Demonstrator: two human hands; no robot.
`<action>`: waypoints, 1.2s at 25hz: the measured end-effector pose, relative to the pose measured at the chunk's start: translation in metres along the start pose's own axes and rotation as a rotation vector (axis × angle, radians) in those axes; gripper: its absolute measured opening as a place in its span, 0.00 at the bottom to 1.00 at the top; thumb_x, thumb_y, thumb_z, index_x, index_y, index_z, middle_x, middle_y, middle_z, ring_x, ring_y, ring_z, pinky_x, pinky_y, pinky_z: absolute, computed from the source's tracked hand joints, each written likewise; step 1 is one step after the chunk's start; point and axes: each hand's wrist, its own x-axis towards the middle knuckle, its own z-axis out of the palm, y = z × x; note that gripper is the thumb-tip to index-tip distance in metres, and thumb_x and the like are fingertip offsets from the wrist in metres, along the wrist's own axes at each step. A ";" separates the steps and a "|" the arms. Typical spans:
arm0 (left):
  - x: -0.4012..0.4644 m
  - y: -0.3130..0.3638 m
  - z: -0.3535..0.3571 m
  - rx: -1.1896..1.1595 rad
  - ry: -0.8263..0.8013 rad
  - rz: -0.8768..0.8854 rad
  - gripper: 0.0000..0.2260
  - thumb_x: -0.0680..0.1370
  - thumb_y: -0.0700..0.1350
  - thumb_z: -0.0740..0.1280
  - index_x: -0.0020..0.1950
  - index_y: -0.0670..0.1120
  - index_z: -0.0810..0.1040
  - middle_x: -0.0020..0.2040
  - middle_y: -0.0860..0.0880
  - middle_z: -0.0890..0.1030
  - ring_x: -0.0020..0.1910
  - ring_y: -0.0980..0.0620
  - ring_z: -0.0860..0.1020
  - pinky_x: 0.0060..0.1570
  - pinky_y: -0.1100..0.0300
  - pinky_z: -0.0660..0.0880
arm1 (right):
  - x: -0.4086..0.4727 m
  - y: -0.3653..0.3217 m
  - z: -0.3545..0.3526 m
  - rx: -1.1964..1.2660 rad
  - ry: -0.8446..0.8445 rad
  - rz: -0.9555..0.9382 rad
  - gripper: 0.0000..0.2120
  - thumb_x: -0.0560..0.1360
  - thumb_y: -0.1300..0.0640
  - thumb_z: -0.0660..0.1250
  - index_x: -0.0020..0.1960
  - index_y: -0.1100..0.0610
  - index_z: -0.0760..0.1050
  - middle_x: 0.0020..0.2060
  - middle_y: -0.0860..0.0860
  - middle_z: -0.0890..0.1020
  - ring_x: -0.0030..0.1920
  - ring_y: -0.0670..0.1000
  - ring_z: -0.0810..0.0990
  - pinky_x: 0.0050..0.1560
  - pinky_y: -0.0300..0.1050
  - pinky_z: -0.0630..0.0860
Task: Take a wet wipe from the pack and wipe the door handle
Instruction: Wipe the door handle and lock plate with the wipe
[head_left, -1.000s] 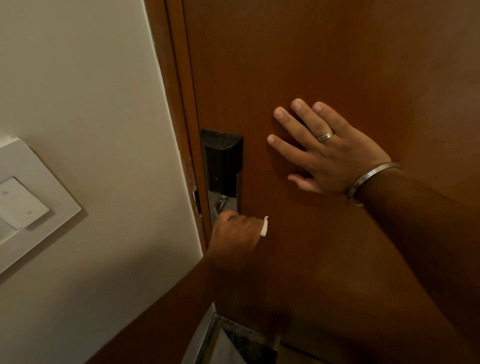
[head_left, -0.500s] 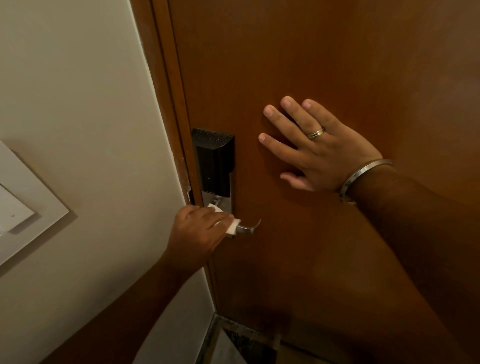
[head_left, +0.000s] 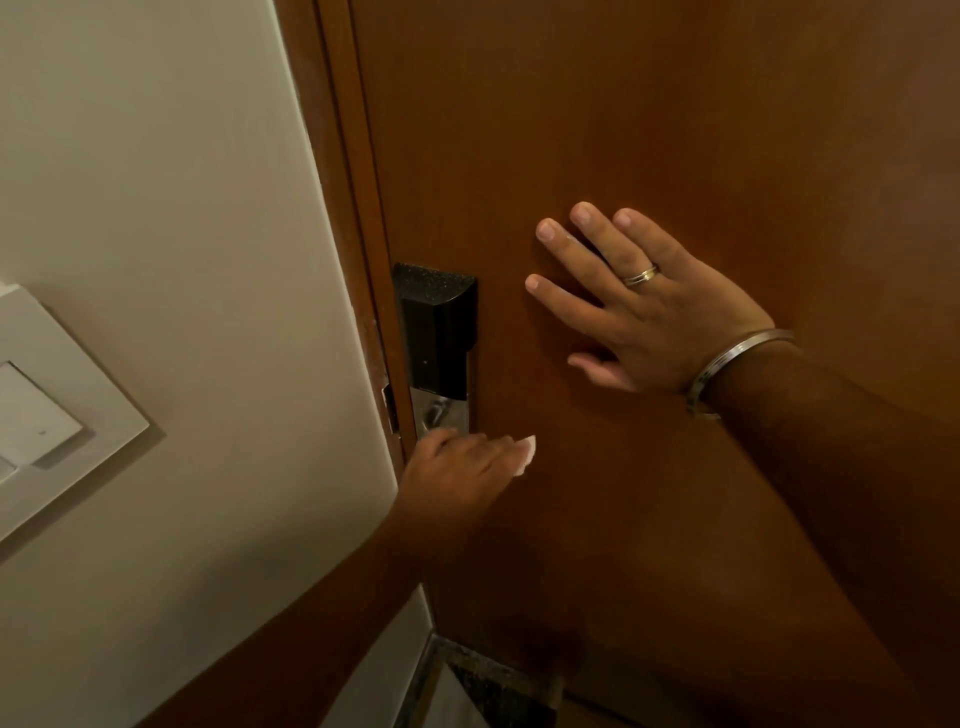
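My left hand (head_left: 462, 470) is closed over the lever of the door handle, with a white wet wipe (head_left: 525, 454) sticking out past its fingertips. The lever itself is hidden under the hand and wipe; only the silver handle plate (head_left: 447, 413) shows just above, below the black lock housing (head_left: 436, 332). My right hand (head_left: 644, 306) lies flat on the brown wooden door (head_left: 649, 114), fingers spread, with a ring and a metal bangle on it. The wipe pack is not in view.
A cream wall (head_left: 171, 208) is left of the door frame (head_left: 353, 218), with a white switch plate (head_left: 57, 415) at the left edge. A strip of dark floor (head_left: 493, 691) shows at the bottom.
My left hand has slid right along the lever with the wipe, covering the lever's end that showed half a second ago. My right hand has stayed flat on the door.
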 end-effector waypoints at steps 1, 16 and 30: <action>-0.010 -0.014 -0.001 0.026 0.057 -0.002 0.22 0.72 0.45 0.71 0.65 0.44 0.74 0.61 0.45 0.80 0.58 0.45 0.77 0.59 0.45 0.67 | 0.000 0.000 0.000 -0.003 -0.001 0.000 0.39 0.77 0.33 0.49 0.81 0.56 0.55 0.79 0.65 0.54 0.78 0.67 0.55 0.77 0.61 0.47; 0.011 -0.036 -0.031 -0.026 -0.133 0.175 0.15 0.67 0.44 0.78 0.51 0.46 0.80 0.46 0.46 0.84 0.44 0.47 0.81 0.48 0.50 0.74 | 0.000 0.001 0.002 -0.014 0.007 0.003 0.40 0.77 0.33 0.49 0.81 0.56 0.54 0.79 0.65 0.53 0.78 0.67 0.55 0.77 0.61 0.47; 0.000 -0.054 -0.039 -0.048 -0.125 0.150 0.17 0.66 0.39 0.78 0.54 0.44 0.81 0.52 0.42 0.84 0.52 0.43 0.81 0.52 0.45 0.76 | 0.001 -0.001 0.002 0.004 0.010 -0.002 0.41 0.77 0.32 0.48 0.81 0.56 0.54 0.79 0.65 0.53 0.78 0.67 0.55 0.78 0.61 0.47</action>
